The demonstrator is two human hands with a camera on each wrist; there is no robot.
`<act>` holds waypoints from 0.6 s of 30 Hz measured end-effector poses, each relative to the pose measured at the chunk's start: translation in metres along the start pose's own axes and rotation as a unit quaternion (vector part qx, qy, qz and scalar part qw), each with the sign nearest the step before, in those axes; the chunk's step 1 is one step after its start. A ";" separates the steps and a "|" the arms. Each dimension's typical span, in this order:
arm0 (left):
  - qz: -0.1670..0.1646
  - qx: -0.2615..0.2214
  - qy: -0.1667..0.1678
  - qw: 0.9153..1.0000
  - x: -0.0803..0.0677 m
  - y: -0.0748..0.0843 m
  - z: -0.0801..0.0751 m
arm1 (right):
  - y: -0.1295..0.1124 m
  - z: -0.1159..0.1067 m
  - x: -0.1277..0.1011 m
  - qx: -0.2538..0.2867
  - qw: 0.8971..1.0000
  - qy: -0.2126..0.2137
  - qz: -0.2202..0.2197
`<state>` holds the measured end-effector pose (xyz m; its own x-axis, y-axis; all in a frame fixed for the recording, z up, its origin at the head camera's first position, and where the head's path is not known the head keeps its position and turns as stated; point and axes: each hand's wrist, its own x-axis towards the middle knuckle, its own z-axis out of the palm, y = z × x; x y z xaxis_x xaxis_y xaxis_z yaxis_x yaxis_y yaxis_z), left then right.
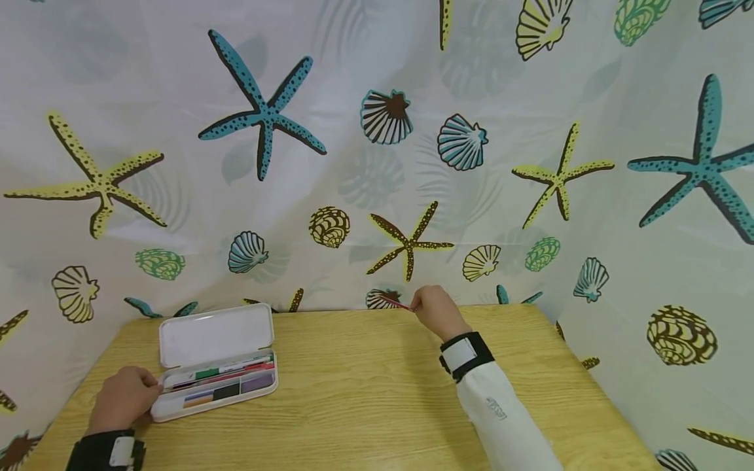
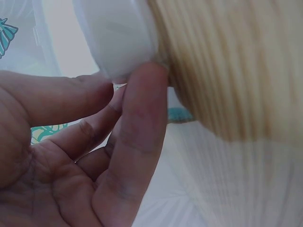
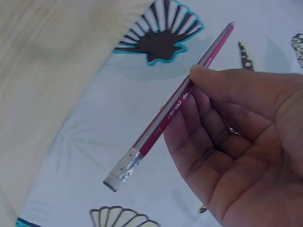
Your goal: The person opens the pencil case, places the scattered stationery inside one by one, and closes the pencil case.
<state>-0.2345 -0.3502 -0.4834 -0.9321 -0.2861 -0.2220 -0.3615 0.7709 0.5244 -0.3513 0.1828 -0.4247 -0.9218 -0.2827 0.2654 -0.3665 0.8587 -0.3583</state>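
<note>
Between the thumb and fingers of my right hand [image 1: 438,312] is a red pencil [image 3: 161,120] with a silver stripe. Its metal eraser end and sharpened tip both show in the right wrist view. That hand is out over the far edge of the table. At the left, my left hand [image 1: 122,398] pinches the near-left end of a white pencil case [image 1: 216,337], thumb on one side and a finger on the other. The case lies with its lid raised. Inside are a green-and-white marker [image 1: 206,373], red pencils [image 1: 238,374] and a dark purple block [image 1: 257,383].
The wooden table [image 1: 353,392] reaches back to a white cloth [image 1: 365,183] printed with starfish and shells. The cloth also hangs along both sides. Black bands with white patches circle both wrists.
</note>
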 end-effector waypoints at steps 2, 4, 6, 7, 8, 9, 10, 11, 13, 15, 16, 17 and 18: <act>0.000 0.001 -0.001 1.000 -0.001 0.000 0.000 | -0.006 -0.003 0.001 0.002 1.000 -0.001 -0.006; 0.002 0.001 -0.001 1.000 -0.001 0.001 0.000 | -0.013 -0.007 0.002 0.002 1.000 -0.003 -0.011; 0.003 0.001 0.000 1.000 -0.002 0.001 0.000 | -0.022 -0.011 0.003 0.003 1.000 -0.005 -0.014; 0.003 0.002 0.001 1.000 -0.002 0.001 0.000 | -0.026 -0.013 0.003 0.003 1.000 -0.004 -0.017; 0.003 0.002 0.002 1.000 -0.002 0.001 0.000 | -0.030 -0.015 0.003 0.004 1.000 -0.003 -0.021; 0.002 0.001 0.002 1.000 -0.001 0.001 0.000 | -0.034 -0.018 0.003 0.003 1.000 -0.002 -0.025; 0.002 0.001 0.003 1.000 -0.001 0.001 0.000 | -0.038 -0.020 0.003 0.003 1.000 -0.001 -0.028; 0.001 0.001 0.003 1.000 0.000 0.001 0.000 | -0.042 -0.022 0.003 0.005 0.999 0.001 -0.032; 0.000 0.000 0.002 1.000 0.001 0.000 0.000 | -0.050 -0.024 0.002 0.010 0.999 0.004 -0.037; 0.000 0.000 0.001 1.000 0.002 -0.001 0.001 | -0.056 -0.026 0.002 0.014 0.999 0.005 -0.040; 0.000 0.000 0.000 1.000 0.002 -0.001 0.001 | -0.060 -0.026 0.002 0.017 0.999 0.006 -0.041; 0.000 0.002 0.000 1.000 0.002 -0.002 0.001 | -0.063 -0.026 0.001 0.016 0.999 0.007 -0.045; -0.001 0.002 0.000 1.000 0.002 -0.003 0.001 | -0.066 -0.026 0.001 0.016 0.999 0.008 -0.049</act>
<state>-0.2357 -0.3522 -0.4865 -0.9316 -0.2872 -0.2226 -0.3627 0.7732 0.5203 -0.3247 0.1372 -0.3775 -0.8792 -0.3576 0.3148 -0.4589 0.8131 -0.3581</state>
